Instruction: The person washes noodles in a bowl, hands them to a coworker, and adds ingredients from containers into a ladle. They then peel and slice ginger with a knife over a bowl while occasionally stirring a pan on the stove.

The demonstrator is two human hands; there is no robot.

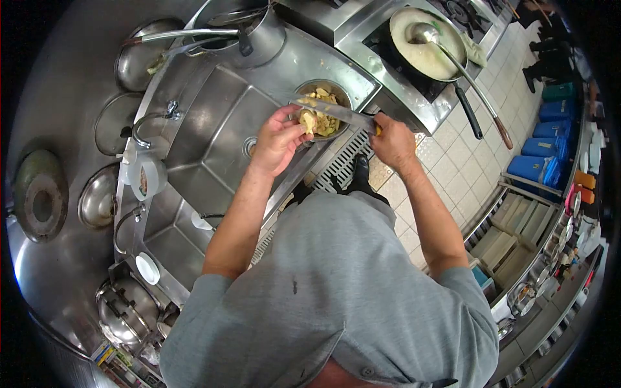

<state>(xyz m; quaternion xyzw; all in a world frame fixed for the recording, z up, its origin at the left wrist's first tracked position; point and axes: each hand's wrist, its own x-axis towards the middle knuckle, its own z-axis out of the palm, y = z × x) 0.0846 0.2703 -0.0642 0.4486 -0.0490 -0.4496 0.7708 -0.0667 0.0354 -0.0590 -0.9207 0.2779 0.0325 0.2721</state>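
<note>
My left hand (279,143) pinches a pale yellow piece of food (308,122) at the near left side of a round metal bowl (347,102). Several yellowish pieces (330,123) lie in the bowl. My right hand (393,142) is closed round the handle of a knife (349,116). Its long blade reaches left across the top of the bowl, close to the piece in my left hand. The bowl sits at the edge of the steel counter, and its near left side is partly hidden by my left hand.
Steel sinks (213,136) with taps lie to the left. A large pot (262,42) stands behind. On the stove at the upper right, a wok (427,58) holds pale liquid and a ladle. Blue bins (537,147) line the right side; a person (550,61) stands at the top right.
</note>
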